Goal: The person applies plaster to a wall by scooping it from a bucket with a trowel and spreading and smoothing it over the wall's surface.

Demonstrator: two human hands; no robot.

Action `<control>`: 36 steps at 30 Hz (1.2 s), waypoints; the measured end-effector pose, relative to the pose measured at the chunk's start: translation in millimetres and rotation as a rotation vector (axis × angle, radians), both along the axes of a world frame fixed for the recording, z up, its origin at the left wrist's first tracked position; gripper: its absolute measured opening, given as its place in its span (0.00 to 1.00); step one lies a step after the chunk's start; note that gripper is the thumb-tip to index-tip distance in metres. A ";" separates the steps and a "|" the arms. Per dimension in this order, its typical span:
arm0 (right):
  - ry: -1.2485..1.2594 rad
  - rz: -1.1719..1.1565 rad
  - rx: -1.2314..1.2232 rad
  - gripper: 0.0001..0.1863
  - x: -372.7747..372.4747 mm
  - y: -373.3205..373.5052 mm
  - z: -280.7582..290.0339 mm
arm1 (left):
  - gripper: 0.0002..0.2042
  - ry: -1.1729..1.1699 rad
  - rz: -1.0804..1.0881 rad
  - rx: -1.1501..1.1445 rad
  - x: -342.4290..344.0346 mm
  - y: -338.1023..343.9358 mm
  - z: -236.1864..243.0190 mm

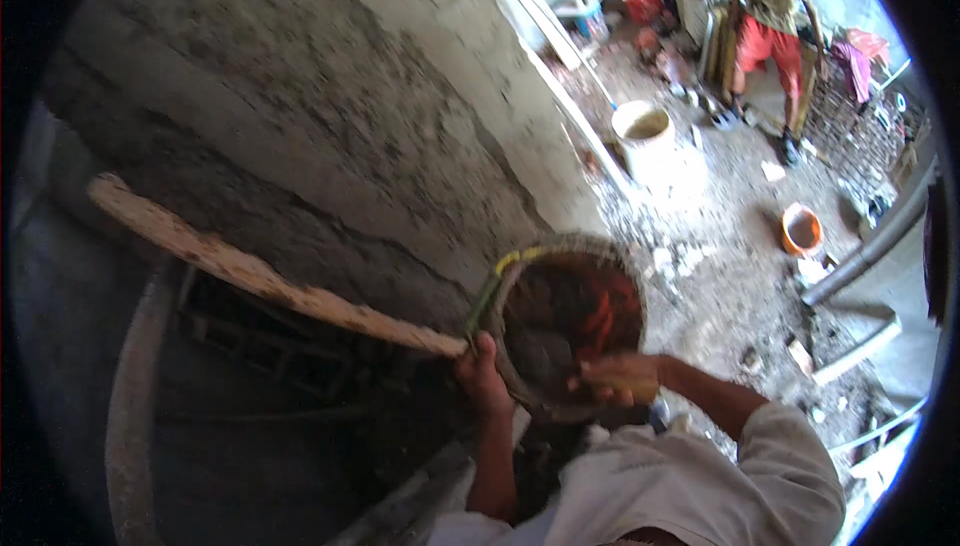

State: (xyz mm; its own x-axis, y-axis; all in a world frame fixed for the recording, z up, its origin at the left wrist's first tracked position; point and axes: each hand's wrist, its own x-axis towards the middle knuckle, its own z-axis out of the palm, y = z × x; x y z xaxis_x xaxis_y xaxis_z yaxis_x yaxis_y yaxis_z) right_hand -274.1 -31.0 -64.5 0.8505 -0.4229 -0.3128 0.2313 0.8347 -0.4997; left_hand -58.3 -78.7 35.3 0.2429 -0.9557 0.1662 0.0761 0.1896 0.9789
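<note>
A round bucket (640, 291) with a mortar-crusted rim is tilted close in front of me, dark inside with a reddish patch. My left hand (485, 378) is closed on its left rim, thumb up, beside a yellow-green strap-like handle (484, 304). Over the near right side of the opening, my right hand (628, 376) is closed round the tan handle of what looks like a trowel. A greyish blade-like shape (542, 354) shows inside the bucket. Its join to the handle is hard to make out.
A rough wooden pole (270, 281) runs from the left to my left hand. Beyond it is a partly plastered wall (330, 116). Below right, the littered floor holds a white bucket (643, 136) and an orange bucket (801, 231). A person in red shorts (770, 46) is at the back.
</note>
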 end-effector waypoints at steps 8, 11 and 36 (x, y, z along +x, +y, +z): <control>-0.350 0.018 0.137 0.26 24.8 0.0 27.3 | 0.27 0.308 0.264 0.094 57.8 -3.7 -42.2; -0.481 -0.086 0.054 0.26 25.4 -9.4 57.2 | 0.23 0.544 0.281 0.077 77.4 -8.7 -54.3; 0.869 -1.258 -1.188 0.14 214.5 -239.4 234.3 | 0.24 0.084 0.436 0.328 165.3 41.1 -88.7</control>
